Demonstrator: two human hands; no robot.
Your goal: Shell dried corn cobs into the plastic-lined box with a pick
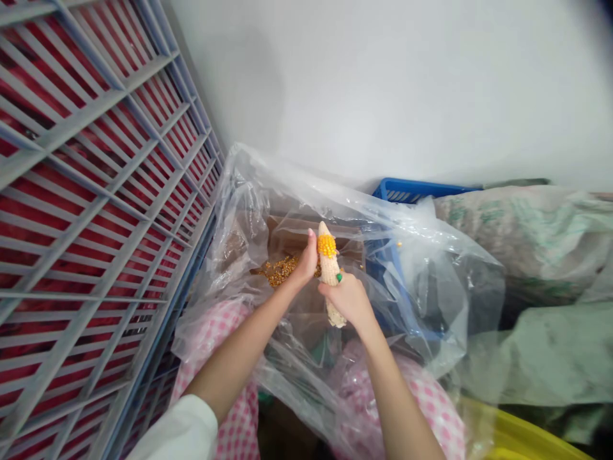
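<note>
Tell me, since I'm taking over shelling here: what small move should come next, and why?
Probably press the left thumb onto the patch of yellow kernels at the tip of the corn cob. The rest of the cob looks bare, the right hand grips it, and loose kernels lie just beyond.

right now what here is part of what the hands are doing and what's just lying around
In use:
left hand
right hand
partly stripped corn cob
loose corn kernels
clear plastic bag

Lying about:
blue plastic crate
grey slatted rack
woven sack
yellow tub
</note>
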